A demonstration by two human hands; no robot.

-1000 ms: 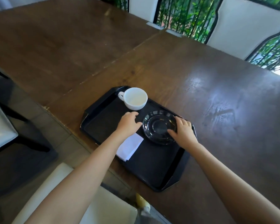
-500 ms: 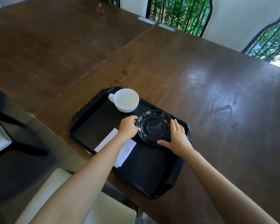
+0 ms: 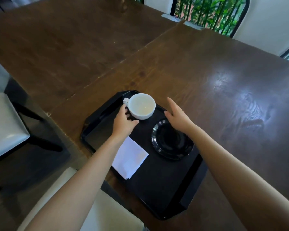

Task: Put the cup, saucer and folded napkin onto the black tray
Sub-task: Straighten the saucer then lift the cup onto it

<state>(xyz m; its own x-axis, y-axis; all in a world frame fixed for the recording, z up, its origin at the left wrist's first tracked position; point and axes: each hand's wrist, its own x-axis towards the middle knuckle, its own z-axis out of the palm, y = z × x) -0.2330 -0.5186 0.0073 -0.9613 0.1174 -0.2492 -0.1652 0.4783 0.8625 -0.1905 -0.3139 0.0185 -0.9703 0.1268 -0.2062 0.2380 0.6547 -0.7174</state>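
The black tray (image 3: pixel 157 189) lies at the table's near edge. A white cup (image 3: pixel 143 106) stands in its far corner, handle to the left. My left hand (image 3: pixel 123 124) wraps the cup's near left side, thumb under its front and fingers by the handle. A black saucer (image 3: pixel 170 142) sits on the tray's right part. My right hand (image 3: pixel 178 117) hovers open over the saucer's far rim, fingers pointing toward the cup and apart from it. A white folded napkin (image 3: pixel 132 159) lies on the tray's left side, partly under my left forearm.
The tray rests on a dark wooden table (image 3: pixel 207 72), joined to a second table on the left. A white chair seat (image 3: pixel 107 214) is below my arms and another chair (image 3: pixel 5 124) stands at the left. Railings and plants are behind.
Both hands have left the saucer and moved away from me. The left hand now touches the cup; the right hand has lifted over the saucer's far rim. The camera has come closer.
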